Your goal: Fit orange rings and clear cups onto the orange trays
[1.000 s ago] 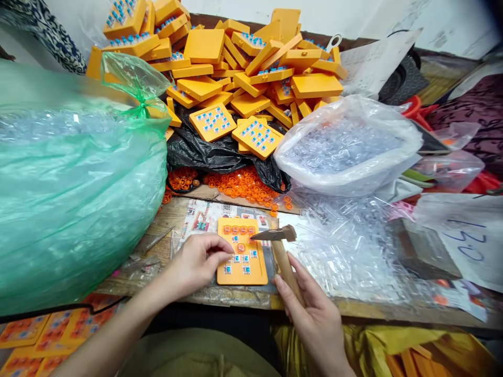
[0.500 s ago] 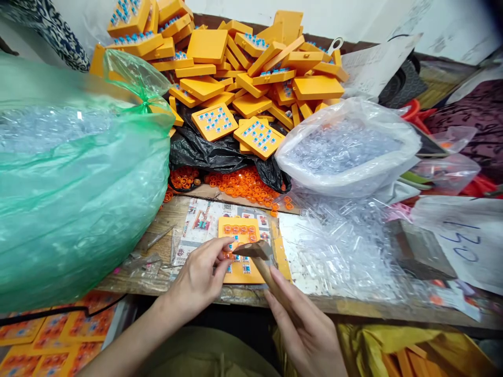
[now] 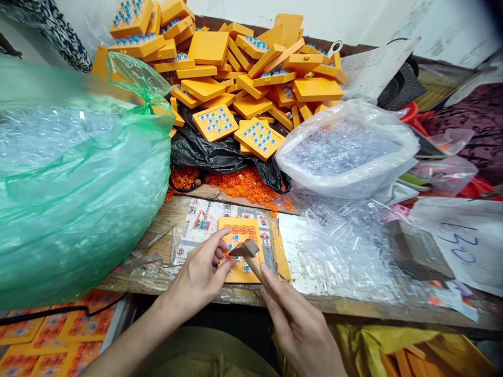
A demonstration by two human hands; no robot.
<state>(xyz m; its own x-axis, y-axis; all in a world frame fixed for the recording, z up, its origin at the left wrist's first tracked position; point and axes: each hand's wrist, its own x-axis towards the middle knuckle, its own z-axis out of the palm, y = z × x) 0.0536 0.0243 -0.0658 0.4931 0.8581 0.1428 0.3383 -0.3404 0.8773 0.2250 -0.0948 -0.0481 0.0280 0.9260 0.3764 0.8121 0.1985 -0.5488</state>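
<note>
My right hand is wrapped round the wooden handle of a hammer. Its metal head is over the left-middle part of a yellow square panel lying flat on the bench. Orange rings sit along the panel's top row and upper right side, and small blue-topped pieces show lower down. My left hand rests at the panel's left edge, thumb and index finger apart, other fingers curled. I see nothing between thumb and index. The hammer head hides part of the panel.
Yellow panels are heaped at the back. Loose orange rings lie below a black bag. A green bag bulges at left; a white bag and clear plastic pieces are at right, near a dark block.
The hammer has shifted slightly left and its head now sits lower on the panel. My left index finger has lifted away from the thumb, toward the panel's upper left.
</note>
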